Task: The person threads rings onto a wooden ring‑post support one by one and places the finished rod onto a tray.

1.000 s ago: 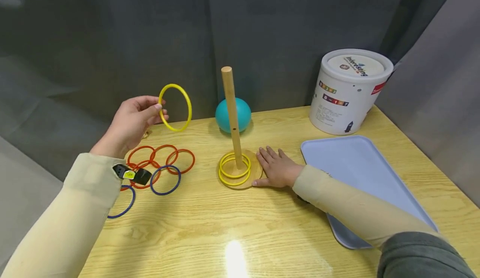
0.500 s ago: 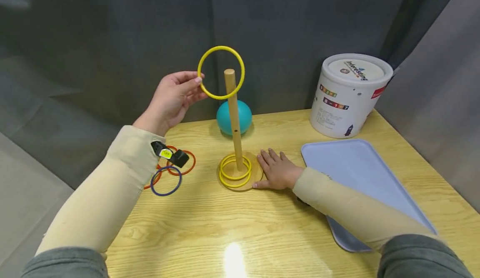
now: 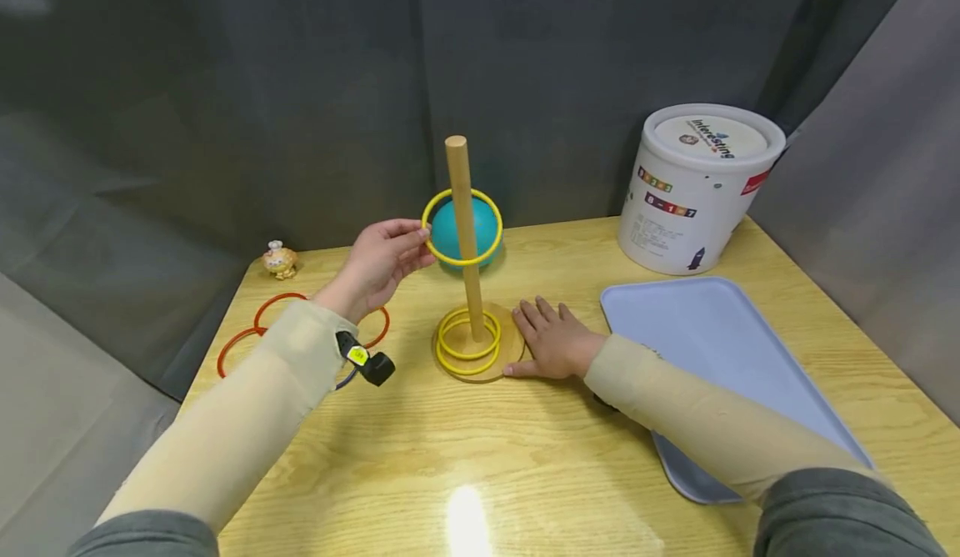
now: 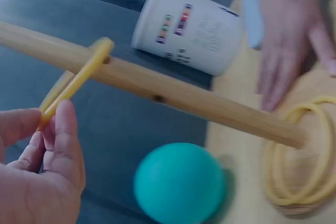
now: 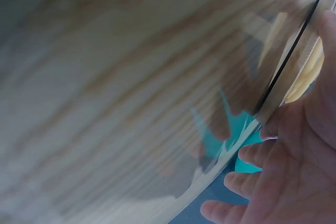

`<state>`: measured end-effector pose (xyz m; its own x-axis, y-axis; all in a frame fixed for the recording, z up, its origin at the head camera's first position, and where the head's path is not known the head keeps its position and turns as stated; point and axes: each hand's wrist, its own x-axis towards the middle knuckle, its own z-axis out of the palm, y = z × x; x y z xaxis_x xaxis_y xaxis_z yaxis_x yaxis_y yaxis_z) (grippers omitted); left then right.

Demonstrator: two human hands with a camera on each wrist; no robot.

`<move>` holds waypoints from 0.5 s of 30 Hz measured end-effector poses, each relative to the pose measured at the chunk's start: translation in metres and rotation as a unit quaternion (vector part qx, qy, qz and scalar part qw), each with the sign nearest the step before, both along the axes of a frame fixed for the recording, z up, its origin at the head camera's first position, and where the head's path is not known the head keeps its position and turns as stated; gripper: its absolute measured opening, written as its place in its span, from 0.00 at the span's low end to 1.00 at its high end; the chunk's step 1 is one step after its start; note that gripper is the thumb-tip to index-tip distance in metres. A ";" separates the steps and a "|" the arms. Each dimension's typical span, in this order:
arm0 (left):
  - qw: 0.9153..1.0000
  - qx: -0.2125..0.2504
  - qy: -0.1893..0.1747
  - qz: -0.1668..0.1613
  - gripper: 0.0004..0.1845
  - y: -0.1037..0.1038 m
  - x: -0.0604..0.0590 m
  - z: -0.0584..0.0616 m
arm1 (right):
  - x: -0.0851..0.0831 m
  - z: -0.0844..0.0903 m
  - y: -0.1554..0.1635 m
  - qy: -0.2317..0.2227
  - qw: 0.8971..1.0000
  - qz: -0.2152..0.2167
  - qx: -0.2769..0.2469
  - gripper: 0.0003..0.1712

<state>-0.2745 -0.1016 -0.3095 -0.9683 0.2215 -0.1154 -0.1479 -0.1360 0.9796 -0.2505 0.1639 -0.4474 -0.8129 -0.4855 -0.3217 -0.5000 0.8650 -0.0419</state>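
Head view: the left hand (image 3: 378,261) pinches a thin yellow plastic ring (image 3: 461,228) that encircles the upright wooden peg (image 3: 465,236) midway up; the right hand (image 3: 555,340), fingers flat and spread, rests against the round wooden base (image 3: 516,348).

Left wrist view: thumb and fingers (image 4: 65,135) grip the ring (image 4: 79,80) around the peg (image 4: 157,90).

Right wrist view: straight fingers (image 5: 262,156) lie beside the base (image 5: 291,72).

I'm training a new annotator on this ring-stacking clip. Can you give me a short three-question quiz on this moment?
1. True or false: the yellow ring in the left hand encircles the wooden peg.
2. How many yellow rings lie on the round base?
3. Where does the right hand rest: A) on the blue tray, B) flat on the table beside the base, C) on the white tub?

Key: 1 true; 2 two; 3 B.
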 end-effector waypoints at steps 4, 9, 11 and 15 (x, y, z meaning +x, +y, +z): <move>0.999 -0.033 -0.024 -0.023 0.08 0.004 0.001 -0.031 | 0.001 0.001 0.001 -0.001 1.000 -0.001 -0.001 0.60; 0.995 -0.080 -0.061 -0.027 0.13 0.003 0.002 -0.076 | 0.001 0.002 0.000 -0.007 1.000 -0.006 -0.006 0.60; 0.992 -0.096 -0.076 -0.029 0.15 0.002 0.003 -0.091 | 0.001 0.002 -0.001 -0.008 1.000 -0.008 -0.004 0.59; 0.986 -0.132 -0.090 -0.048 0.19 0.001 0.005 -0.112 | 0.001 0.003 -0.001 -0.008 1.000 -0.011 0.002 0.60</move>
<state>-0.2696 -0.1006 -0.4219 -0.9030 0.2514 -0.3485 -0.3215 0.1429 0.9361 -0.2499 0.1628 -0.4449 -0.8175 -0.4666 -0.3375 -0.4808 0.8756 -0.0460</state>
